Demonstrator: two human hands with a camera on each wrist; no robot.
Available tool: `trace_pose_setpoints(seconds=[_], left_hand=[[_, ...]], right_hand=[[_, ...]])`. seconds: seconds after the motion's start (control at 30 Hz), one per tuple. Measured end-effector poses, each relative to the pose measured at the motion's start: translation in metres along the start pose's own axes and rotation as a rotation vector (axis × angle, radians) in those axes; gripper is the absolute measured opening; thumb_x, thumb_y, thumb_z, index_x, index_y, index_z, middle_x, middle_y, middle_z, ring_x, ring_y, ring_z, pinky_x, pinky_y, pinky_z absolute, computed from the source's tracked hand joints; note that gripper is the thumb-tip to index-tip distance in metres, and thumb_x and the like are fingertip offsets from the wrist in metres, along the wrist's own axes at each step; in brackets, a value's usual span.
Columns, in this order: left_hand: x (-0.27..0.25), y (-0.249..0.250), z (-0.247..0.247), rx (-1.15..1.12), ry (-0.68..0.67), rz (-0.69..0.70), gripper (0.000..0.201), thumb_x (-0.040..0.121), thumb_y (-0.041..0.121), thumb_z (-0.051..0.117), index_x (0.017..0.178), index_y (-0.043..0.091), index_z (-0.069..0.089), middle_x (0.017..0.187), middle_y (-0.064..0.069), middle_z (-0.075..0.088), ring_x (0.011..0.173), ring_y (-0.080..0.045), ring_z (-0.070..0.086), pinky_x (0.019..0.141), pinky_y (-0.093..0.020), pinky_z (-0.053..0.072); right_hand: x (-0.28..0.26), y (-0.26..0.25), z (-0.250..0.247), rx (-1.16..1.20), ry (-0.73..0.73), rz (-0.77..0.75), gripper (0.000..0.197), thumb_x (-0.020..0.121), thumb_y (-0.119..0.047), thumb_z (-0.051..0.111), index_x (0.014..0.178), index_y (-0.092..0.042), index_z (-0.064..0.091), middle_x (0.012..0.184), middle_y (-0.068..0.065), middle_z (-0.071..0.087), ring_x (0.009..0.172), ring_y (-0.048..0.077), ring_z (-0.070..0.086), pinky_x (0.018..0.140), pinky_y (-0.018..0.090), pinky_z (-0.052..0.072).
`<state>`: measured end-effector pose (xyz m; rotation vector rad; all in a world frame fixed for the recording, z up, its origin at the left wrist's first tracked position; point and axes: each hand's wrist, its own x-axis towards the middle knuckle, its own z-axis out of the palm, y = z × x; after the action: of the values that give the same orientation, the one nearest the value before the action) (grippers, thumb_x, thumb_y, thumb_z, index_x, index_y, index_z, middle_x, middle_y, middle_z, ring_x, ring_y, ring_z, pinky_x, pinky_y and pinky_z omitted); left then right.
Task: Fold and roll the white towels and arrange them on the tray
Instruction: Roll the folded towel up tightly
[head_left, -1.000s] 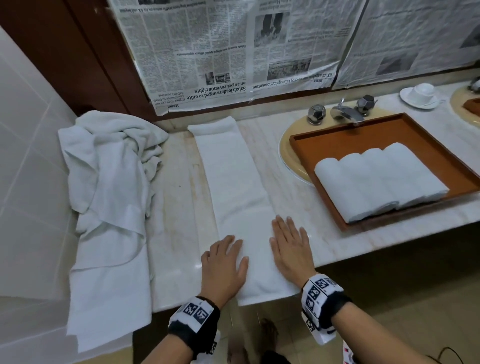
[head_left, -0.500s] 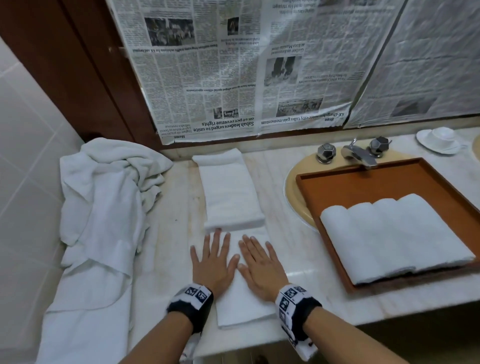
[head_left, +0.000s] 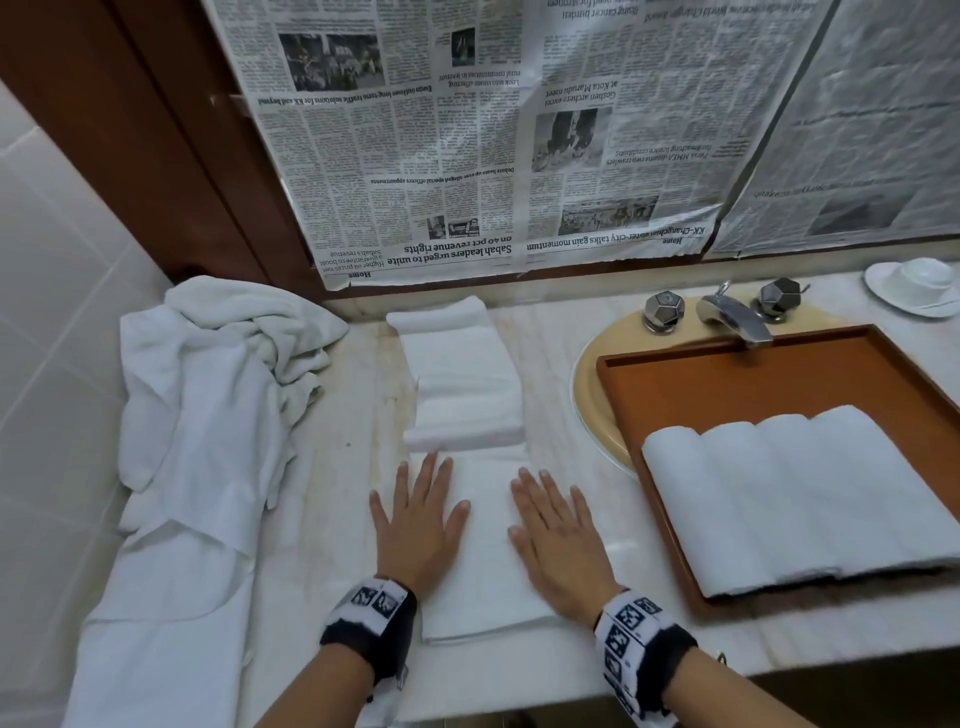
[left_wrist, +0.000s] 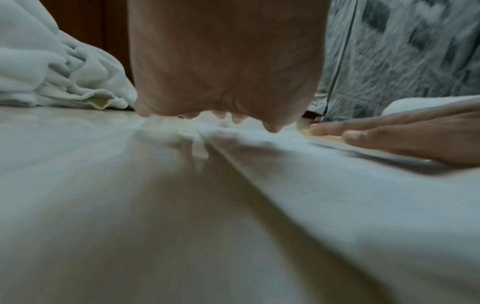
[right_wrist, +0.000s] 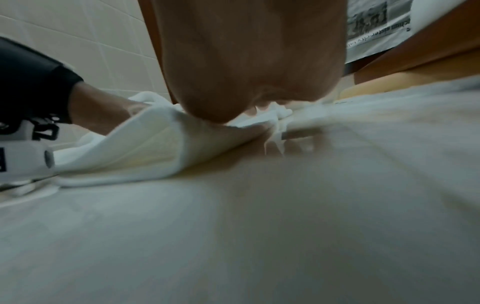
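- We see the left hand and right hand pressing flat, fingers straight, on the folded towel on the desk.
- Rolled towels lie in the tray.

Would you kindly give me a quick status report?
Both hands flat: left hand, right hand pressing the towel. Four rolls on tray. Nothing blocking.

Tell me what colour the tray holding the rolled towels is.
The rectangular tray is reddish-brown, like wood; the head view shows it best.
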<state>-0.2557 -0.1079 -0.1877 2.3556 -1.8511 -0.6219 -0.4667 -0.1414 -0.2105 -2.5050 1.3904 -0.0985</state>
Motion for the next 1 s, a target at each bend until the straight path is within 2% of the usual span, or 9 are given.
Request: trace_pose_setpoints(seconds=[0.13,0.33,0.43,0.5,0.57,0.63,0.73,0.93,1.0], left_hand=[[-0.043,0.007,0.024,0.034,-0.067,0.039,0.074,0.083,0.071,-0.013,0.153,0.047,-0.012,0.158,0.020,-0.027,0.150,-0.014,-0.020,0.117,-0.059,-0.009],[-0.056,-0.013,0.032,0.075,-0.040,-0.010,0.056,0.098,0.062,-0.002,0.150,0.050,-0.021,0.157,0.025,-0.030,0.149,-0.012,-0.024,0.116,-0.061,-0.012],[-0.060,-0.014,0.024,0.040,-0.035,-0.012,0.059,0.095,0.060,-0.006,0.152,0.050,-0.013,0.159,0.025,-0.023,0.151,-0.014,-0.017,0.117,-0.061,-0.009],[-0.068,-0.016,0.018,-0.045,-0.013,-0.005,0.069,0.090,0.060,-0.006,0.156,0.043,0.001,0.163,0.020,-0.010,0.153,-0.016,-0.005,0.119,-0.058,0.000],[-0.081,-0.021,0.012,-0.153,0.078,0.099,0.069,0.092,0.060,0.014,0.153,0.032,0.030,0.162,0.010,0.022,0.148,-0.020,0.024,0.117,-0.051,0.024],[-0.097,-0.026,0.012,-0.219,0.163,0.305,0.052,0.093,0.053,0.041,0.138,0.028,0.053,0.142,0.007,0.050,0.127,-0.015,0.048,0.103,-0.039,0.043],[-0.118,-0.036,0.019,-0.179,0.138,0.471,0.029,0.089,0.048,0.056,0.113,0.034,0.062,0.115,0.015,0.056,0.099,-0.008,0.054,0.086,-0.031,0.045],[-0.123,-0.039,0.027,-0.059,0.141,0.486,0.018,0.081,0.043,0.057,0.097,0.036,0.057,0.100,0.017,0.056,0.084,-0.008,0.054,0.071,-0.024,0.040],[-0.124,-0.033,0.024,0.021,0.158,0.473,0.017,0.076,0.042,0.057,0.091,0.034,0.059,0.093,0.015,0.056,0.078,-0.011,0.057,0.065,-0.026,0.043]], right_hand=[[-0.024,-0.017,0.015,-0.009,-0.044,-0.039,0.056,0.106,-0.045,0.023,0.157,-0.022,0.024,0.164,-0.006,0.017,0.151,0.017,0.018,0.115,0.046,0.011],[-0.048,-0.016,0.017,-0.001,-0.032,0.084,0.059,0.105,-0.048,0.009,0.159,-0.025,0.009,0.165,-0.010,0.002,0.152,0.012,0.000,0.119,0.041,-0.001],[-0.061,-0.013,0.015,0.032,0.002,0.152,0.061,0.101,-0.047,0.000,0.158,-0.026,0.001,0.162,-0.013,-0.007,0.152,0.011,-0.006,0.120,0.039,-0.007],[-0.068,-0.015,0.008,0.135,0.027,0.159,0.067,0.097,-0.045,-0.001,0.158,-0.023,0.016,0.163,-0.010,0.004,0.153,0.014,0.006,0.122,0.037,-0.001],[-0.077,-0.017,-0.004,0.257,0.160,0.147,0.058,0.097,-0.040,0.019,0.141,-0.018,0.050,0.151,-0.004,0.042,0.136,0.018,0.041,0.116,0.038,0.030],[-0.089,-0.020,-0.015,0.278,0.171,0.017,0.039,0.094,-0.037,0.039,0.120,-0.020,0.062,0.126,-0.005,0.056,0.112,0.013,0.054,0.096,0.033,0.050],[-0.108,-0.025,-0.017,0.179,-0.028,-0.161,0.037,0.091,-0.043,0.051,0.122,-0.025,0.059,0.126,-0.010,0.052,0.112,0.008,0.051,0.096,0.026,0.047],[-0.103,-0.039,0.009,0.050,0.202,-0.083,0.027,0.081,-0.014,0.077,0.106,-0.011,0.068,0.109,0.003,0.064,0.095,0.019,0.062,0.079,0.031,0.058],[-0.097,-0.048,0.006,-0.002,0.216,-0.075,0.017,0.079,-0.013,0.073,0.096,-0.010,0.068,0.099,0.004,0.064,0.085,0.022,0.062,0.069,0.033,0.057]])
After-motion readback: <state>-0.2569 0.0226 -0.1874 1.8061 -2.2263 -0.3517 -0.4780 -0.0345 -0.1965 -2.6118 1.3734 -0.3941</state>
